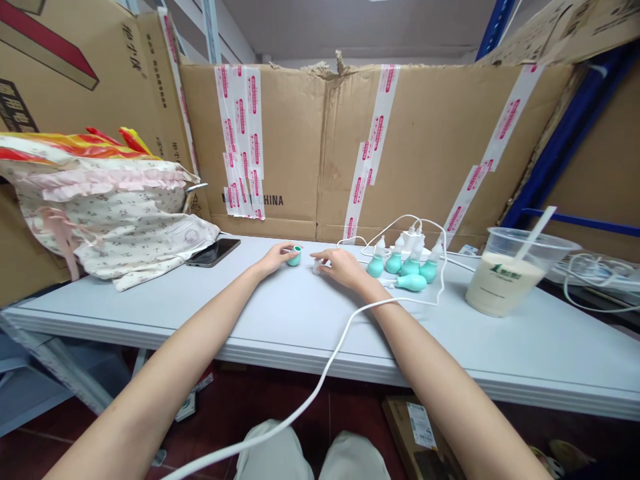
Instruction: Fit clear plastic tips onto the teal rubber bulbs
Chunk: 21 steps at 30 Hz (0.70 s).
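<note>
- Pinched a teal squeeze bulb from the side between the thumb and fingers of the left hand, mouth facing up, near the middle of the grey counter.
- Curled the fingers of the right hand partly over a small clear plastic piece, just beside the bulb; could not tell whether firmly gripped or only touched.
- Had four teal bulbs with clear nozzles upright beyond the right hand, and a fifth bulb lying on its side before them.
- Called, by judgement, for a light hold on the soft wall, without squashing the round mouth.
- Seemed wise to grasp the clear piece by its sides, and to work low over the counter for steadiness.
- Needed care around the white cable, draped over the right forearm and apt to snag.
- Left good room before the drink cup, well apart to the right.
</note>
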Motion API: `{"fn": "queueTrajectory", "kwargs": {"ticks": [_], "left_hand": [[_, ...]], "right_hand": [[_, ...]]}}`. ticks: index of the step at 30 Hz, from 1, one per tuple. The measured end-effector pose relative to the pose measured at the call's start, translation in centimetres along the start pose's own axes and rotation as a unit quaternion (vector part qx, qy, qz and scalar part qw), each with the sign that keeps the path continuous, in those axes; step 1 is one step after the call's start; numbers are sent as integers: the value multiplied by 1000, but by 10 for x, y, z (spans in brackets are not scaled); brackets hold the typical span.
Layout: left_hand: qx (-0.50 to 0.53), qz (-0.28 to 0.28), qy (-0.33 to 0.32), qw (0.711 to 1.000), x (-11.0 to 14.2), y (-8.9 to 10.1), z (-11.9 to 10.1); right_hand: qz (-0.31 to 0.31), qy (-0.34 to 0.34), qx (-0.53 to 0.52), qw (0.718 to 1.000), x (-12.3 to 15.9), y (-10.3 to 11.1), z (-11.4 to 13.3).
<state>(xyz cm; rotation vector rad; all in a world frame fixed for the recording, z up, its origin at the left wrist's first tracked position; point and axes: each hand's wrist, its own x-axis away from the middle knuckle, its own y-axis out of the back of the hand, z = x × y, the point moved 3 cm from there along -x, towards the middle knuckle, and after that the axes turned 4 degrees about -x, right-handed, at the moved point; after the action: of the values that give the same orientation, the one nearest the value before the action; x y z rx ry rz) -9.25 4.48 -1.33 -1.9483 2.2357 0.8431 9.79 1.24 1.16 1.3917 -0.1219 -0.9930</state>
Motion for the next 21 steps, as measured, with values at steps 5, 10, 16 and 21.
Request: {"fn": "queueTrajectory", "kwargs": {"ticks": [5, 10, 16, 21], "left_hand": [[4, 24, 3, 1000, -7, 3, 15], [-7, 32, 10, 999, -8, 8, 16], [-64, 28, 76, 995, 0, 8, 8], [-81, -87, 85, 989, 1, 15, 2]], "right_hand": [[-17, 18, -22, 999, -7, -13, 1], [-30, 13, 37, 999, -15, -22, 8], [-199, 44, 11, 979, -15, 5, 4], [-331, 8, -70, 941, -9, 23, -17]]}}
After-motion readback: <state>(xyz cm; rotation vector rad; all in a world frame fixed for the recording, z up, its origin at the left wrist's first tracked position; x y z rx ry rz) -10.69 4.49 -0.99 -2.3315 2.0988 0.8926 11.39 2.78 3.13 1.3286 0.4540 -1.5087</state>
